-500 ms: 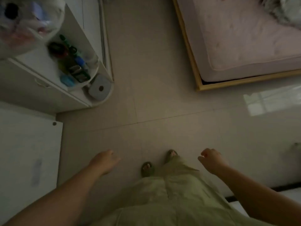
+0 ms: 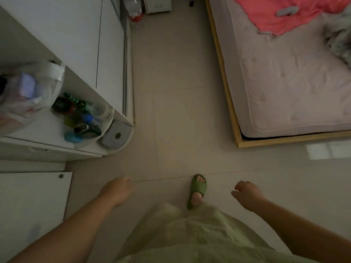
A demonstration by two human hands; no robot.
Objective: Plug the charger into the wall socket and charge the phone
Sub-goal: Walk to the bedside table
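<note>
No charger, phone or wall socket shows in the head view. My left hand (image 2: 118, 190) hangs over the tiled floor at lower left, fingers loosely curled downward, holding nothing. My right hand (image 2: 247, 194) is at lower right, fingers curled in a loose fist, with nothing visible in it. Between them one foot in a green slipper (image 2: 197, 190) steps forward from under a pale green skirt.
A white cabinet (image 2: 106, 54) with a rounded corner shelf of small bottles (image 2: 81, 118) and a plastic bag (image 2: 28, 95) stands on the left. A bed with a wooden frame (image 2: 226, 88), pink mattress and red blanket (image 2: 281, 14) fills the upper right. Tiled floor (image 2: 176, 92) runs between them.
The view has moved forward and tilted up, showing more of the bed and cabinet. One slippered foot has stepped ahead. Both hands remain low and hold nothing.
</note>
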